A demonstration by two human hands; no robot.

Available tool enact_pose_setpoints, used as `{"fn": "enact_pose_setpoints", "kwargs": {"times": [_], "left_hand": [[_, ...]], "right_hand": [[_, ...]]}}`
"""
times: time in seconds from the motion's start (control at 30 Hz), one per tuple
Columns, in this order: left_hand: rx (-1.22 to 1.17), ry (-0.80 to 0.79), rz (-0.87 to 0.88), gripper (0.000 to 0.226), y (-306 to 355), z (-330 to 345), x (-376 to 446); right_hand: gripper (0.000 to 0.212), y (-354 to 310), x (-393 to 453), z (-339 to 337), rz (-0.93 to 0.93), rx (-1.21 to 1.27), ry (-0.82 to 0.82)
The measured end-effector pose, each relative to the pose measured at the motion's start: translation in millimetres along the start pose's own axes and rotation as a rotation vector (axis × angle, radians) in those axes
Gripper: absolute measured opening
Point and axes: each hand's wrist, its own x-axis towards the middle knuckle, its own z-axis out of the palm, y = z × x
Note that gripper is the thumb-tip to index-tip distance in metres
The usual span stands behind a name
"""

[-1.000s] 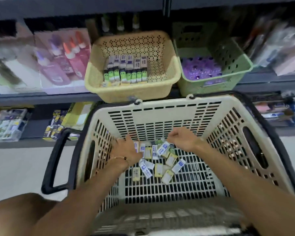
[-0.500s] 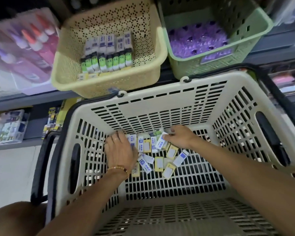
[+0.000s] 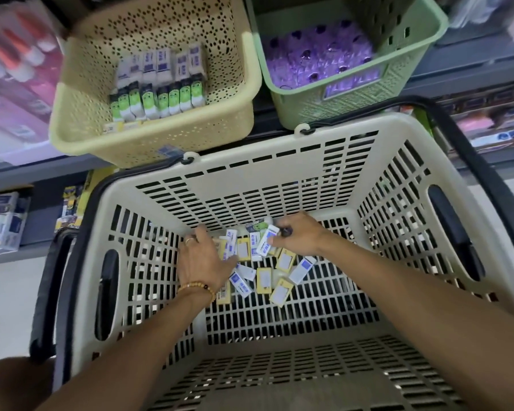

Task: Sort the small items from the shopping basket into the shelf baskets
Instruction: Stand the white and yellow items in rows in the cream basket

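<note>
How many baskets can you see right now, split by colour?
Yellow shelf basket: 1
Green shelf basket: 1
Beige shopping basket: 1
Total: 3

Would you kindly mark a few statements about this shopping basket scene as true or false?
1. The right hand pinches a small white-and-blue packet. True.
2. The yellow perforated shelf basket holds purple items. False: it holds rows of white and green-labelled packets; the purple items lie in the green shelf basket.
3. The left hand rests on the small packets at the bottom of the beige slotted shopping basket. True.
4. The left wrist is bare. False: it wears a beaded bracelet.
</note>
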Motion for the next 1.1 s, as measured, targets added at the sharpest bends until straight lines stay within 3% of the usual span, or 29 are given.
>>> {"fn": "enact_pose_setpoints", "kwargs": {"times": [0.2,0.4,0.5,0.7,0.87,1.0,1.1], "left_hand": [[0.007,-0.066,-0.021,0.065,13,-2,2],[0.171,-0.058,0.232,0.067,17,4,-6],[0.260,-0.082,0.303,0.056,20,1,-1],[0.296,-0.156,0.381,0.059,19,-4,9],[0.027,-0.236,0.255,0.054,17,-13,19],[-0.437,-0.337,0.014,0.050,23,-28,17],[-0.713,-0.395,-0.059,0.046,28,-46,11]], "right_hand": [[0.024,-2,2,4,-0.004,-0.013,0.008],[0.017,-5,2,6,-0.032,-0.053,-0.036],[0.012,-4,0,1,-0.040,-0.045,-0.069],[0.036,-4,-8,6,-0.033,-0.116,-0.125],[0.039,-4,-14,8,-0.034,-0.047,-0.130],[0.020,-8,-19,-2,0.013,0.245,-0.098],[0.014,-16,-27,-16,0.008,0.436,-0.115]]}}
